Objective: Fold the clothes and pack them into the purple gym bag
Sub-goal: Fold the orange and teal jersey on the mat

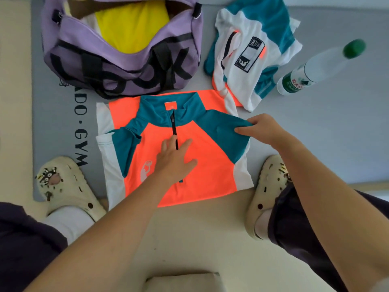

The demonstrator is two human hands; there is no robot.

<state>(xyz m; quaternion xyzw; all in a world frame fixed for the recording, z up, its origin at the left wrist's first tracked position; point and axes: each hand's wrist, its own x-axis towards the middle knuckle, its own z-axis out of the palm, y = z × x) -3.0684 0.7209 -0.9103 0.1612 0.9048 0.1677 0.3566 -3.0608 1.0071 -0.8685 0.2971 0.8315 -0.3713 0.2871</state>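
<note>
Folding the orange shirt [202,165] is underway: left hand [175,160] presses flat, fingers spread; right hand [260,129] pinches its sleeve. White shorts [246,60] wait crumpled; purple gym bag [117,66] already holds yellow clothing [130,24].

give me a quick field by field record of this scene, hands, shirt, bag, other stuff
left hand: flat, fingers spread, pressing the orange shirt's front
right hand: grip pinching the teal sleeve fold
orange shirt: spread on the floor, sleeves folded in
purple gym bag: open, yellow garment inside
white and teal garment: crumpled, unfolded, right of the bag
water bottle: green cap, lying beside that garment
</note>
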